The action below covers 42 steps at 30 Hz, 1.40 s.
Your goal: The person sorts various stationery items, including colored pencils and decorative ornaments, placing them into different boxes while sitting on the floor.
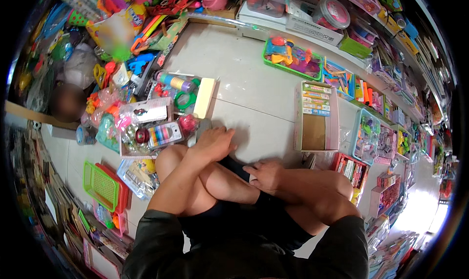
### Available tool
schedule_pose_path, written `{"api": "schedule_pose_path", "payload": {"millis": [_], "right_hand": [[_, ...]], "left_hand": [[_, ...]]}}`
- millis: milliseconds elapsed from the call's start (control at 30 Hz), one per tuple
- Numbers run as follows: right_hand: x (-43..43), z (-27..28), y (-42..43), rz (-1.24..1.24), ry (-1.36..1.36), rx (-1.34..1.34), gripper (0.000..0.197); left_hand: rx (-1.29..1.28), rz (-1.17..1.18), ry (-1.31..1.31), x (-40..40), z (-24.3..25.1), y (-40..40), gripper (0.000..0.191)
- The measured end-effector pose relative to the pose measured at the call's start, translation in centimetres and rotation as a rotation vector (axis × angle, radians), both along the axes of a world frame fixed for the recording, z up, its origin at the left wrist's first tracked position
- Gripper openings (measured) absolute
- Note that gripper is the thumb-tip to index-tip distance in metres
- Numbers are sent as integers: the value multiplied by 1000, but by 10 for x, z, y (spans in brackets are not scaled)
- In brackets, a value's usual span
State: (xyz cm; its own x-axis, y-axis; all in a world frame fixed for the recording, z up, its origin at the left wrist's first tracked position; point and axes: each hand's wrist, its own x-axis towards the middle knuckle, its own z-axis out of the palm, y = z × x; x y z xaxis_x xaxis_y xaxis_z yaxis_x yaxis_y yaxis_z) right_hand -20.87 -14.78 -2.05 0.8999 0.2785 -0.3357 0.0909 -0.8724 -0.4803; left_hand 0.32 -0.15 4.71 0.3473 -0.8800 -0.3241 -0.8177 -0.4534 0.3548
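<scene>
My left hand (214, 143) hangs over the floor beyond my knee, palm down. Its fingers are loosely bent and apart, and I see nothing in them. Close beside its wrist are a grey object (203, 128), partly hidden, and a pale yellow box (205, 97). A shallow cardboard box (146, 155) left of it carries a packaged set of coloured strips (165, 134) and other wrapped toys. My right hand (268, 174) rests low over my crossed legs, fingers spread. Something small and pale (253, 178) shows at its fingertips; whether it is held is unclear.
An open carton (318, 132) with several small boxes stands on the tiled floor (253, 106) at the right. Beyond it are a green basket (265, 57) and a row of toy bins. Toys heap up at the left, above a green plastic basket (100, 185). Shelves line the back.
</scene>
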Motion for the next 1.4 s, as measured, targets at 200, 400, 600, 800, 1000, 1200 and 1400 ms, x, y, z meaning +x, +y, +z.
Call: {"api": "schedule_pose_path", "payload": {"millis": [200,400,600,800,1000,1200,1400], "right_hand": [[21,-8,-6,30,177,118,61],[18,-32,-8,-85,144,127,49],[36,-20,-32,-150,45,-69,31],[43,-8,-72,-649,-396,-298,21],[27,-18,-89,-984,-295,-723,21],[24,-19,-122,-1042,7,-506,17],[29,20,-84,-955,-135,-388,14]], "left_hand": [[28,-61,-15,-11,0,-27,40],[-79,-172,86,-34,-35,-54,37],[254,-199,23,-28,-57,-40,34],[191,-175,127,-45,-43,-43,36],[254,-201,184,-40,-83,-42,40],[304,-224,149,-39,-82,-47,44],[324,-146,123,-39,-60,-46,44]]}}
